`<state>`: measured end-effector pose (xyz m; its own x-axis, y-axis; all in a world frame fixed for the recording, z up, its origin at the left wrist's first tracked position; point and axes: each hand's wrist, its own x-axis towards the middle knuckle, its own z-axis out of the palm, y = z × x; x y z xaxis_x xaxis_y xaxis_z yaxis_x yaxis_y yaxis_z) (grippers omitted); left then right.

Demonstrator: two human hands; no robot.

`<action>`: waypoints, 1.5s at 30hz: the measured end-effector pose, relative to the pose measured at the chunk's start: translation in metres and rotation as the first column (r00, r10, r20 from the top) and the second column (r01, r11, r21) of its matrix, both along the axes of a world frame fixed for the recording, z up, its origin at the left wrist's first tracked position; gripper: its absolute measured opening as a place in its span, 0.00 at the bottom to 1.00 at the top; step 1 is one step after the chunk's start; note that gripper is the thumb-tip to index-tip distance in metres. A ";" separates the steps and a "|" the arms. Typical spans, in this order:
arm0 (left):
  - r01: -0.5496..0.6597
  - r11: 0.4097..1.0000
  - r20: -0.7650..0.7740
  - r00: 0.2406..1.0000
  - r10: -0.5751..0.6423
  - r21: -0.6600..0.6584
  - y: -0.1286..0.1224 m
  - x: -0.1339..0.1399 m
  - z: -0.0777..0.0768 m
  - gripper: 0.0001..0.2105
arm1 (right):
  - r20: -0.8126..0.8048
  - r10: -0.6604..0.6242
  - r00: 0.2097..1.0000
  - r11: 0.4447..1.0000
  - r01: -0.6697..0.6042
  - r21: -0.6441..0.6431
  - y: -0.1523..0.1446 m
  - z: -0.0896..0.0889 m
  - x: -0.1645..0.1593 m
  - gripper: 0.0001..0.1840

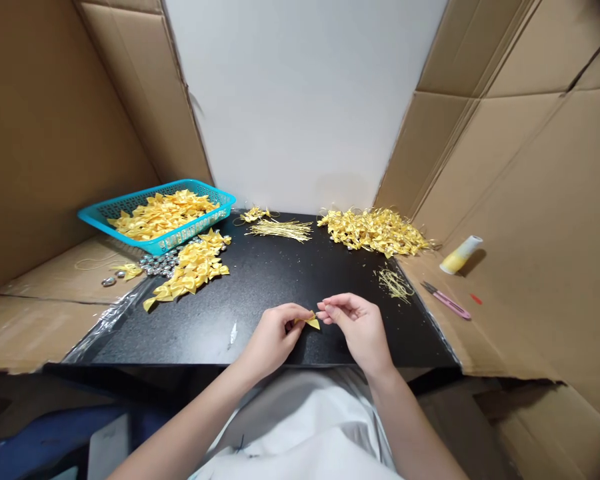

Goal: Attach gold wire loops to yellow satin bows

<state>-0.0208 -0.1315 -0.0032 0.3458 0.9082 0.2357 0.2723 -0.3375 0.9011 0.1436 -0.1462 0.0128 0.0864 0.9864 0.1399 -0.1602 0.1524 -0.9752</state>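
White clothing (305, 427) is cut off at the lower edge; just beyond it, over the near part of the black table (260, 287), a yellow bow (314, 323) is pinched by the left hand (273, 333), presumably for steadiness, its far end covered by fingers. The fingertips of the right hand (357, 327) are narrowed beside it; whether anything fine is gripped cannot be told. Farther back, loose bows (193, 267), gold ties (283, 230) and a blue basket (155, 245) are apparently kept separate by kind, the basket's lower contents being hidden.

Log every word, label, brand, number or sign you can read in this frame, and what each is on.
No readable text anywhere.
Cone, pink-handled snips, turquoise basket, cardboard: no lettering visible.
Dark marks on the white clothing: too small and blurred to tell.
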 end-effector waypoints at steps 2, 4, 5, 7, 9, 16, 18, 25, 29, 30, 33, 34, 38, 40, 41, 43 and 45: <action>-0.020 1.000 -0.040 0.999 0.021 0.018 0.000 -0.001 -0.001 0.12 | 0.004 -0.009 1.000 1.000 0.009 0.022 0.000 0.000 0.000 0.12; -0.060 0.997 -0.091 0.994 0.064 0.056 0.001 -0.001 -0.002 0.12 | 0.003 0.003 1.000 0.999 -0.003 0.053 0.002 -0.001 0.001 0.12; -0.075 0.994 -0.117 0.990 0.084 0.081 0.000 -0.001 -0.003 0.12 | 0.002 0.013 1.000 0.998 -0.013 0.069 0.002 -0.002 0.002 0.12; -0.080 0.986 -0.166 0.981 0.104 0.144 0.000 -0.001 -0.006 0.11 | 0.010 0.033 0.999 0.995 -0.033 0.094 0.005 -0.006 0.003 0.11; -0.070 0.971 -0.233 0.965 0.124 0.227 -0.001 0.000 -0.010 0.10 | 0.031 0.046 0.998 0.994 -0.049 0.095 0.007 -0.012 0.004 0.10; -0.058 0.885 -0.558 0.757 0.340 0.462 0.014 -0.041 0.002 0.12 | 0.087 0.111 0.990 0.994 -0.111 -0.007 0.008 -0.032 0.001 0.09; -0.068 0.871 -0.647 0.642 0.411 0.486 0.030 -0.071 0.017 0.11 | 0.106 0.117 0.987 0.993 -0.115 -0.027 0.007 -0.035 0.000 0.09; -0.119 0.852 -0.840 0.148 0.522 0.509 0.122 -0.140 0.059 0.13 | 0.142 0.110 0.984 0.993 -0.102 -0.066 0.006 -0.038 -0.001 0.11; -0.092 0.883 -0.871 0.147 0.469 0.460 0.158 -0.135 0.056 0.10 | 0.095 0.092 0.991 0.993 -0.083 -0.088 0.004 -0.036 -0.002 0.14; -0.095 0.888 -0.875 0.151 0.459 0.449 0.162 -0.133 0.054 0.10 | 0.087 0.091 0.992 0.992 -0.083 -0.095 0.004 -0.036 -0.002 0.15; -0.120 0.895 -0.878 0.175 0.446 0.430 0.167 -0.132 0.045 0.10 | 0.084 0.102 0.991 0.991 -0.095 -0.092 0.003 -0.037 -0.002 0.15; -0.124 0.896 -0.876 0.189 0.444 0.427 0.167 -0.132 0.043 0.10 | 0.087 0.109 0.990 0.991 -0.102 -0.085 0.003 -0.037 -0.002 0.15; -0.138 0.896 -0.850 0.282 0.444 0.422 0.165 -0.137 0.040 0.10 | 0.118 0.132 0.984 0.991 -0.127 -0.047 0.002 -0.035 -0.002 0.12; -0.160 0.897 -0.827 0.348 0.441 0.411 0.165 -0.139 0.042 0.11 | 0.135 0.131 0.982 0.991 -0.129 -0.030 0.002 -0.035 -0.003 0.12; -0.173 0.900 -0.812 0.387 0.437 0.401 0.165 -0.140 0.044 0.11 | 0.144 0.132 0.981 0.991 -0.130 -0.024 0.001 -0.035 -0.003 0.11; -0.199 0.908 -0.773 0.478 0.418 0.369 0.165 -0.139 0.047 0.12 | 0.167 0.137 0.976 0.991 -0.136 -0.017 0.001 -0.035 -0.003 0.11; -0.216 0.923 -0.719 0.580 0.384 0.319 0.161 -0.133 0.048 0.14 | 0.188 0.139 0.972 0.990 -0.139 -0.014 0.001 -0.037 -0.004 0.10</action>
